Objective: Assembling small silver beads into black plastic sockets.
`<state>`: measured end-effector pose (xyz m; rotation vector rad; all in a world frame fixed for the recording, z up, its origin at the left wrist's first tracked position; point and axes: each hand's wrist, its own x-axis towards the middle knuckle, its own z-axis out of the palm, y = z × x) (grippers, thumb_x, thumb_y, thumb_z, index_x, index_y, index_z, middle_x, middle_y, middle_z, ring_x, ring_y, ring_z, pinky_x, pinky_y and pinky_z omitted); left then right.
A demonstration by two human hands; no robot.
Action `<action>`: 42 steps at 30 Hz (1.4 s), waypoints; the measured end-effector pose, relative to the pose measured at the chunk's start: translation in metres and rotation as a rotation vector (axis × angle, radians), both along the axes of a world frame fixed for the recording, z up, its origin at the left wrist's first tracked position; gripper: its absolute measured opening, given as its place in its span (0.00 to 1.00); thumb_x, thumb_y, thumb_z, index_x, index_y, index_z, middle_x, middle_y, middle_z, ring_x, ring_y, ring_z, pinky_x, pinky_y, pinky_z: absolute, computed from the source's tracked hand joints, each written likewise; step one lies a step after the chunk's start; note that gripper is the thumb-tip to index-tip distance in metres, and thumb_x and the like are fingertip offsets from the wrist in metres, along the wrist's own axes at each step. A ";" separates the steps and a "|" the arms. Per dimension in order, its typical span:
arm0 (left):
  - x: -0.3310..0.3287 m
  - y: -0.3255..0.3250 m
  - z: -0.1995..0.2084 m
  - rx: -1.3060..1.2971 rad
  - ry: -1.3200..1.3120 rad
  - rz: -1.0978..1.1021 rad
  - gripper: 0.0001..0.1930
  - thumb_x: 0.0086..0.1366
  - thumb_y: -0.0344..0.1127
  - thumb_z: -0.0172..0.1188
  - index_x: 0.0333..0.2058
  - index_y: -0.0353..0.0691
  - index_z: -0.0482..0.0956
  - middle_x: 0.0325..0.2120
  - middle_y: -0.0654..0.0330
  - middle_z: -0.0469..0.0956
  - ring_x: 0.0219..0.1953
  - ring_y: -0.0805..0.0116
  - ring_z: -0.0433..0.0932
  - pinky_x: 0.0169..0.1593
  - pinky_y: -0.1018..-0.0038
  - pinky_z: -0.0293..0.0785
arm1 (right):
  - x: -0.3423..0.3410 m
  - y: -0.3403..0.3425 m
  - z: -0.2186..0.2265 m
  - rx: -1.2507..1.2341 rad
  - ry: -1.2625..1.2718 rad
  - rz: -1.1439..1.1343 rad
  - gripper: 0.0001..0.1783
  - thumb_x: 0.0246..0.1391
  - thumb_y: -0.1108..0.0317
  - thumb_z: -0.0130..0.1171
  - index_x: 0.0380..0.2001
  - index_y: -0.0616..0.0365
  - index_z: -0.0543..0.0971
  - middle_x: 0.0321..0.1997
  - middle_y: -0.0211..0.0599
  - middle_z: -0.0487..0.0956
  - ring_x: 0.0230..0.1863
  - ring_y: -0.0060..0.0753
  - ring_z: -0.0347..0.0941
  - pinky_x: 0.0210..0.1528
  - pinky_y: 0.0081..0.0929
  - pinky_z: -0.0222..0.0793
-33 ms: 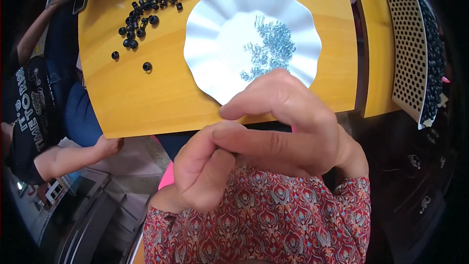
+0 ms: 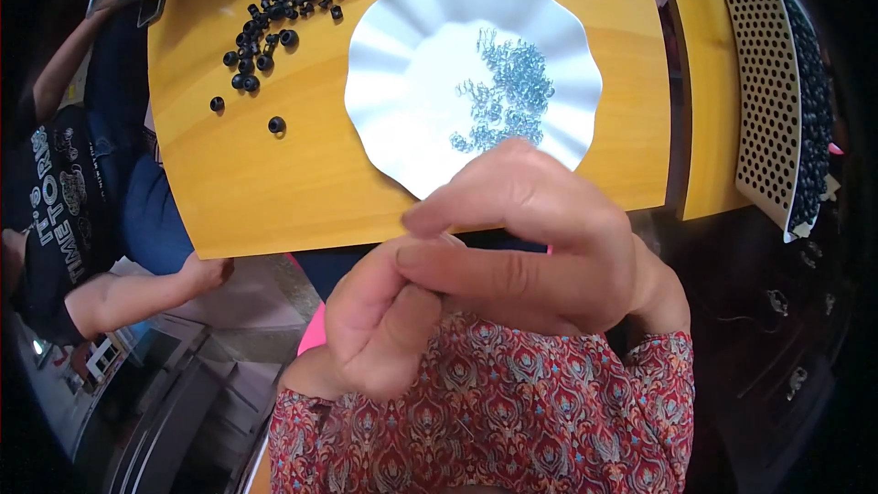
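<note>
My hands meet just in front of the table's near edge. My left hand point(image 2: 380, 325) is closed, its thumb and curled forefinger pinched together; whatever lies between them is hidden. From the right, my right hand point(image 2: 558, 242) reaches across, its thumb and bent forefinger closing around the left fingertips. Any small part there is too covered to name. Beyond the hands, a white wavy-rimmed plate point(image 2: 384, 128) carries a heap of small, shiny metal coil springs point(image 2: 517, 82). Part of its near rim is behind my right hand.
Many black round knob-like parts point(image 2: 276, 125) lie scattered on the wooden table point(image 2: 274, 192) at left. A perforated beige basket point(image 2: 768, 110) filled with dark parts stands at right. Another person's arm point(image 2: 151, 293) rests by the left table corner.
My right forefinger has come slightly down and left, toward the left fingertips. The plate, springs and black parts stay in place.
</note>
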<state>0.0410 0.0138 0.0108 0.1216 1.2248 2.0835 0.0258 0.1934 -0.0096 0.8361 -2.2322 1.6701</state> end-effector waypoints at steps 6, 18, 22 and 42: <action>0.005 -0.003 0.012 -0.180 -0.024 0.027 0.20 0.71 0.44 0.41 0.48 0.31 0.68 0.44 0.58 0.71 0.47 0.72 0.70 0.53 0.73 0.63 | 0.005 -0.004 -0.007 -0.051 0.115 0.016 0.16 0.41 0.78 0.63 0.37 0.69 0.79 0.42 0.52 0.77 0.34 0.38 0.77 0.32 0.27 0.73; -0.004 0.000 -0.016 0.008 -0.317 0.157 0.24 0.70 0.48 0.43 0.54 0.32 0.64 0.39 0.62 0.73 0.38 0.77 0.70 0.41 0.80 0.63 | 0.001 -0.011 -0.019 -0.054 -0.136 -0.033 0.23 0.36 0.76 0.67 0.41 0.67 0.77 0.40 0.47 0.78 0.35 0.44 0.76 0.37 0.33 0.72; 0.001 -0.004 -0.014 0.127 -0.197 0.172 0.25 0.69 0.46 0.47 0.55 0.31 0.63 0.47 0.57 0.70 0.43 0.72 0.70 0.44 0.76 0.65 | -0.001 -0.011 -0.011 -0.127 -0.082 0.002 0.23 0.35 0.76 0.67 0.40 0.67 0.78 0.40 0.47 0.78 0.35 0.43 0.76 0.36 0.32 0.71; -0.003 -0.001 -0.025 0.334 -0.272 0.221 0.22 0.68 0.46 0.50 0.50 0.30 0.67 0.38 0.58 0.75 0.37 0.73 0.71 0.39 0.75 0.67 | -0.007 -0.004 -0.015 -0.156 -0.106 0.004 0.18 0.42 0.77 0.63 0.41 0.67 0.78 0.40 0.49 0.79 0.37 0.45 0.77 0.39 0.31 0.72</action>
